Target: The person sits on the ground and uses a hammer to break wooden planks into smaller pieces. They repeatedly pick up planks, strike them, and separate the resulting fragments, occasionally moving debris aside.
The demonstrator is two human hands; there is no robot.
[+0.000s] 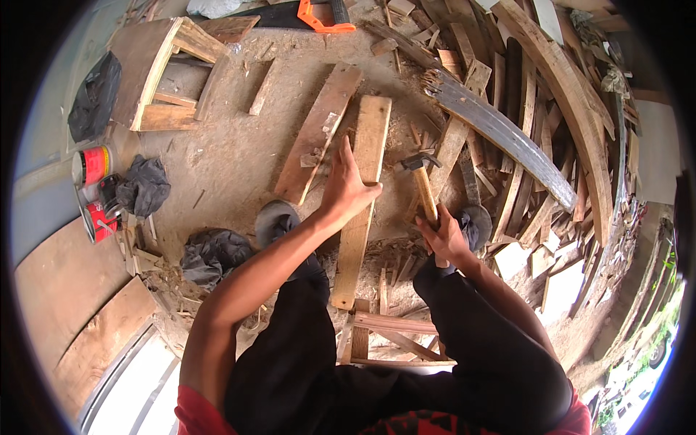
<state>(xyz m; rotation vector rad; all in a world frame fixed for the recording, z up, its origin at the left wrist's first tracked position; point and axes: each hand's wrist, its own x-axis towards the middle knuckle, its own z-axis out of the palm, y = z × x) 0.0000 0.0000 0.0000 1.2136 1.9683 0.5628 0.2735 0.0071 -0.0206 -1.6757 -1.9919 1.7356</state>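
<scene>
A long pale wooden plank runs away from me between my legs. My left hand grips it near its middle, the thumb across the top and the fingers along the left edge. My right hand is closed round the wooden handle of a claw hammer. The hammer's dark metal head points away from me, to the right of the plank and apart from it. A wider, darker board lies on the ground just left of the plank.
A wooden frame stands low between my knees. Scrap lumber is heaped at right, with a grey weathered board across it. An orange-handled saw lies at the far side. Wooden crate, red cans and black plastic bags sit at left.
</scene>
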